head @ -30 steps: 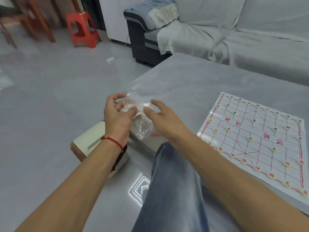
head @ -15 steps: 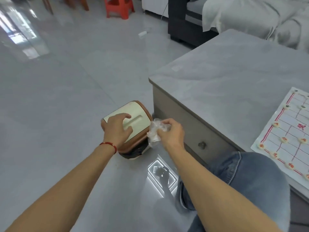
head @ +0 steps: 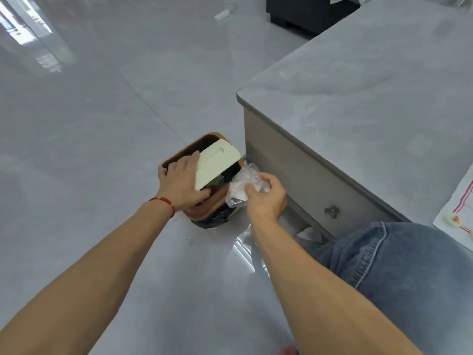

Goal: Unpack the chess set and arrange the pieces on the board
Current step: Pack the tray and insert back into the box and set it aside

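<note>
A small brown bin point(head: 176, 156) with a dark liner stands on the floor by the table's corner. My left hand point(head: 180, 184) presses one end of its cream swing lid point(head: 216, 166), which is tilted so the dark inside shows. My right hand point(head: 265, 198) is closed around a crumpled clear plastic bag point(head: 239, 184), held just right of the bin's opening. Only a corner of the white paper chess board point(head: 458, 213) with red lines shows at the right edge, with one round piece point(head: 453, 219) on it.
The grey table point(head: 358, 85) has a drawer front with a round metal knob point(head: 331, 212) close to my right wrist. My knee in blue jeans point(head: 399, 265) is at lower right. A dark sofa base point(head: 307, 14) stands beyond, and a small white scrap point(head: 221, 15) lies on the glossy floor.
The view has dropped from the table toward the floor. My left hand has tipped the bin's lid from flat to tilted, and my right hand has carried the crumpled bag down beside the opening.
</note>
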`<state>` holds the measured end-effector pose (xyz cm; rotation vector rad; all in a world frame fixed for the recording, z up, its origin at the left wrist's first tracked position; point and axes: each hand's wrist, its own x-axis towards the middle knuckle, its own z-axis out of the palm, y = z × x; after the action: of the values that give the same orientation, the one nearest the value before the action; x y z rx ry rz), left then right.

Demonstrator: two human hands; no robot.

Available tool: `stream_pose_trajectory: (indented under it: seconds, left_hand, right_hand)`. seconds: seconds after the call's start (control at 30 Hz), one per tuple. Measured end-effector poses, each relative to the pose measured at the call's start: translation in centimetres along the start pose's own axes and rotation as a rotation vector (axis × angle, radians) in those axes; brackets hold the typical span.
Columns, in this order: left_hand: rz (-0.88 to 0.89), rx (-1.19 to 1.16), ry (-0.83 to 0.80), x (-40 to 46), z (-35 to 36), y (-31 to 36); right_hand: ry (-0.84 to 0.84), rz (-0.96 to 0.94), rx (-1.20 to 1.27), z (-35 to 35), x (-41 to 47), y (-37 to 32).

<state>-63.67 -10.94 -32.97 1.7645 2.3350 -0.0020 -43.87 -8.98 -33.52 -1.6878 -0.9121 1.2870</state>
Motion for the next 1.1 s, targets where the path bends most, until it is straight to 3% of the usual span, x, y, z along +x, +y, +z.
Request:
stream_pose_trajectory:
  seconds: [0.13,0.23,0.33,0.57,0.77,0.87,1.0,1.1]
  left_hand:
    - [-0.039,-0.228,-0.029,-0.6,-2.1,0.6]
    - [-0.082,-0.348,-0.098,-1.0,-2.5,0.3]
    - [-0.151,-0.508,-0.143,-1.5,-3.5,0.5]
    - [-0.101,-0.457,-0.121,-2.5,-3.6,1.4]
    - [-0.103,-0.424,-0.114,-2.5,-3.7,1.9]
    - [-0.114,-0.42,-0.117,-2.8,-3.9,2.1]
    - [-0.132,-0.462,-0.115,-3.0,-4.1,2.4]
    - [-0.122,-0.48,-0.128,-3.0,-4.3,2.1]
  right_hand:
    - [-0.048,0.075,0.114,2.3,-0.3,-0.1]
    - [-0.081,0.03,0.074,4.8,-0.8,-0.4]
    - [-0.085,-0.149,-0.118,6.8,-1.3,0.0]
    - [-0.186,-0.347,-0.456,6.9,1.2,2.5]
    - [-0.376,-0.615,-0.996,4.1,1.1,4.2]
    - [-0.341,-0.607,-0.953,3.1,0.3,5.0]
    - [-0.419,-0.865,-0.946,2.3,-1.4,5.8]
    - [-0.45,-0.869,-0.88,1.7,-2.2,5.6]
